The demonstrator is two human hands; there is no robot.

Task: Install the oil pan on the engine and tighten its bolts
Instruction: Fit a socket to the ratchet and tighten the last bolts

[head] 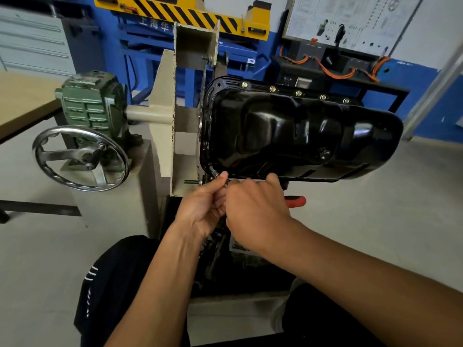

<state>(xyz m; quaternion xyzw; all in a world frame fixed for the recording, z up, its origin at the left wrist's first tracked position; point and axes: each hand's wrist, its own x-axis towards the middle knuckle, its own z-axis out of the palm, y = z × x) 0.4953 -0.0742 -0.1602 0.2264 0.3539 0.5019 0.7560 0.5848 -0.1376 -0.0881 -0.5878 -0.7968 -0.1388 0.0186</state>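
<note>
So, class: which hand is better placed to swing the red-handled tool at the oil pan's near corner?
Right, probably. The right hand grips the red-handled tool and looks free to swing it. The left hand only pinches the socket at the oil pan corner, steadying it.

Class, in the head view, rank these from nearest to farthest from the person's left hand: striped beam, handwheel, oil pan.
1. Oil pan, directly above the left hand, its near corner by the thumb.
2. Handwheel, off to the left.
3. Striped beam, top of the view, far behind.
</note>
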